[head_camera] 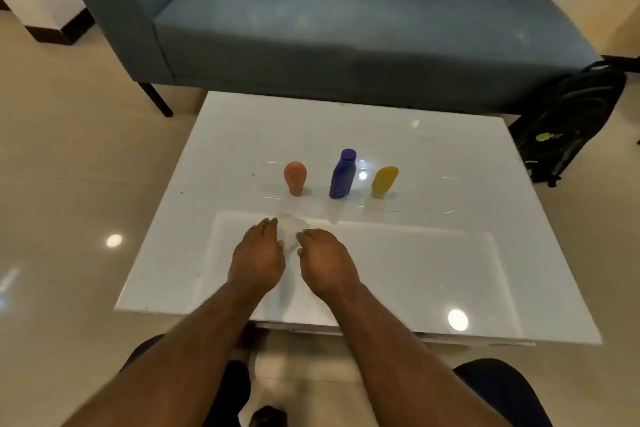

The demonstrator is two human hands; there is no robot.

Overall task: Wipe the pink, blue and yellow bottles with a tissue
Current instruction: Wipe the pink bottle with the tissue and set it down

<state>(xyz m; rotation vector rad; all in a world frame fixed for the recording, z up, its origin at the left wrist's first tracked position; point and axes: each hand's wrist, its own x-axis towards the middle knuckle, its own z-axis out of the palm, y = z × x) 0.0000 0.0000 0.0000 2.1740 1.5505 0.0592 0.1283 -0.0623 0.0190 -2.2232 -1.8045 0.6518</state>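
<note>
You're at the start: both hands down on the tissue (292, 230) near the table (450, 270) front. Left hand (256, 258) & right hand (327, 262) fingers loosely curved at its edges; can't tell if either actually pinches it. Pink bottle (295, 178), blue bottle (343, 174), yellow bottle (383, 181) stand in a row just beyond, untouched. Next: gather tissue, then take pink w/ the other hand.

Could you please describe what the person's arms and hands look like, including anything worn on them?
Both forearms are bare, with no sleeves in view. The left hand and right hand wear no gloves; no rings, watch or bracelets are visible.
</note>
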